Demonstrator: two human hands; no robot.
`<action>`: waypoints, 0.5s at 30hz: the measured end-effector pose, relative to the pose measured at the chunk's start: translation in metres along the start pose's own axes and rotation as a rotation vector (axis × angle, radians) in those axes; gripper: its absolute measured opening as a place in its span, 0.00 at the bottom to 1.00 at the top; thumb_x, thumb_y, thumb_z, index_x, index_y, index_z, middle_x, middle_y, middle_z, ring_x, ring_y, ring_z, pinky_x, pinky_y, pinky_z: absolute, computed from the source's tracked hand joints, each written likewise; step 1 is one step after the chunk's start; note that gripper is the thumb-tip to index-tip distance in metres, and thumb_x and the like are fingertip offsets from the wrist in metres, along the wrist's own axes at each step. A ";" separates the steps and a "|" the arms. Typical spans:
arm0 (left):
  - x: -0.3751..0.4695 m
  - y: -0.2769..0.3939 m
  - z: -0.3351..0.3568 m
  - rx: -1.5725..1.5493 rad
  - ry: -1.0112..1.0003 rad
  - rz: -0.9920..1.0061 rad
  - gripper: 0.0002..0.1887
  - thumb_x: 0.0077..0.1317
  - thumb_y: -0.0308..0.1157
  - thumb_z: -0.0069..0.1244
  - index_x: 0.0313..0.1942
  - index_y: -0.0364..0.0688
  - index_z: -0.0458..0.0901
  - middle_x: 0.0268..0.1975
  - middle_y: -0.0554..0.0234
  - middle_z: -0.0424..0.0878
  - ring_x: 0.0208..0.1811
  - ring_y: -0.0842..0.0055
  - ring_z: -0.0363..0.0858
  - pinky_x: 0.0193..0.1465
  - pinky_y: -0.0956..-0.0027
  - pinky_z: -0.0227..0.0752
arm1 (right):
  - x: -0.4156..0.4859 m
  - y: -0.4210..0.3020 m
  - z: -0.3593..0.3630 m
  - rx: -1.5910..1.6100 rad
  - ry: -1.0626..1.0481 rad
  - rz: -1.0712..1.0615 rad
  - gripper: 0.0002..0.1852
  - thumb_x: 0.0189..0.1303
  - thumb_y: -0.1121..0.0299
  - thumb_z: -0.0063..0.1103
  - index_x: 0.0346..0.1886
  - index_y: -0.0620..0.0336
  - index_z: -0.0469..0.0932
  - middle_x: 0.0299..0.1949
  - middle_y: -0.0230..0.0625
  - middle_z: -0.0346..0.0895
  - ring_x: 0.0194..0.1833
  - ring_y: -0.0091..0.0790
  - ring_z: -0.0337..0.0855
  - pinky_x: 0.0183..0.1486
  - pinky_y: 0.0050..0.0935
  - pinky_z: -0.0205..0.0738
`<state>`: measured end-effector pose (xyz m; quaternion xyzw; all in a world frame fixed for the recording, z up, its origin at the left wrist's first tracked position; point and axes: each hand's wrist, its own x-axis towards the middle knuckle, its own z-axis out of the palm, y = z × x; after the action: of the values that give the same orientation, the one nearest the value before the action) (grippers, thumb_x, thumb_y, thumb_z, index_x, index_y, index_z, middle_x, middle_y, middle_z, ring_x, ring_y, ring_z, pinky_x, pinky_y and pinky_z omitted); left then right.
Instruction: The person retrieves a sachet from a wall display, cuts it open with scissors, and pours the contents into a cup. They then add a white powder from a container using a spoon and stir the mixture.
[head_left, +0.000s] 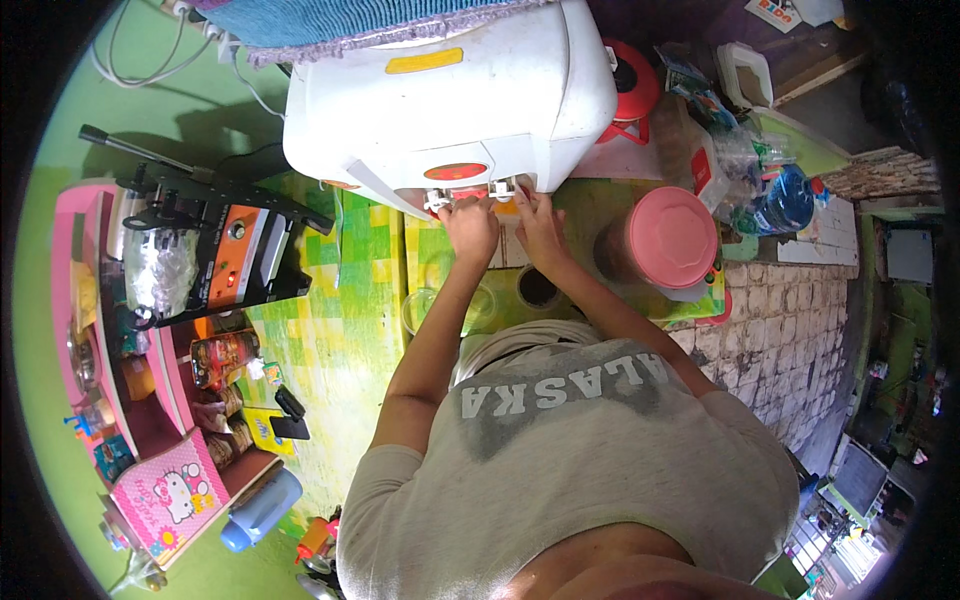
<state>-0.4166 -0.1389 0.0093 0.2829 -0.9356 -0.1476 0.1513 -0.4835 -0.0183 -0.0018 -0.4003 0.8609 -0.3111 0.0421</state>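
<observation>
A white tabletop water dispenser (450, 112) stands before me, with a white tap (435, 199) at the left of its front and another tap (502, 189) at the right. My left hand (474, 229) reaches up between the taps, its bent fingertips against the red area there. Beside it, my right hand (541, 229) has its fingers raised at the right tap. Whether either hand grips something small is hidden by the fingers. Below my forearms sits a round container with dark contents (538, 286). Clear plastic cups (420, 309) are partly covered by my left arm.
To the left stands a black and orange cup-sealing machine (236, 259) with a film roll, near a pink shelf (169, 367) of packets. A pink-lidded container (671, 236) is at the right, before plastic bottles (787, 199). Behind is a red pot (636, 82).
</observation>
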 end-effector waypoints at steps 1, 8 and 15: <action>0.000 0.000 0.000 -0.002 0.014 0.001 0.06 0.52 0.33 0.50 0.27 0.46 0.83 0.26 0.59 0.81 0.33 0.64 0.77 0.47 0.58 0.57 | 0.000 0.000 0.000 0.000 0.004 -0.004 0.35 0.46 0.78 0.56 0.63 0.55 0.62 0.49 0.45 0.64 0.51 0.43 0.68 0.47 0.40 0.58; 0.000 0.000 0.002 -0.005 0.017 0.003 0.05 0.51 0.33 0.51 0.26 0.46 0.83 0.26 0.59 0.81 0.33 0.64 0.77 0.47 0.59 0.56 | 0.000 0.000 -0.002 -0.001 0.008 -0.016 0.36 0.46 0.78 0.56 0.64 0.55 0.62 0.49 0.45 0.64 0.51 0.43 0.68 0.48 0.41 0.56; 0.000 0.000 0.002 -0.008 0.026 0.001 0.05 0.49 0.32 0.51 0.26 0.46 0.84 0.25 0.59 0.81 0.32 0.64 0.77 0.48 0.59 0.56 | -0.002 -0.001 -0.002 0.010 0.049 -0.022 0.34 0.45 0.78 0.56 0.62 0.52 0.64 0.48 0.44 0.64 0.49 0.43 0.70 0.46 0.42 0.57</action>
<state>-0.4170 -0.1385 0.0075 0.2838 -0.9330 -0.1476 0.1649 -0.4822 -0.0165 -0.0003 -0.4018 0.8557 -0.3255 0.0194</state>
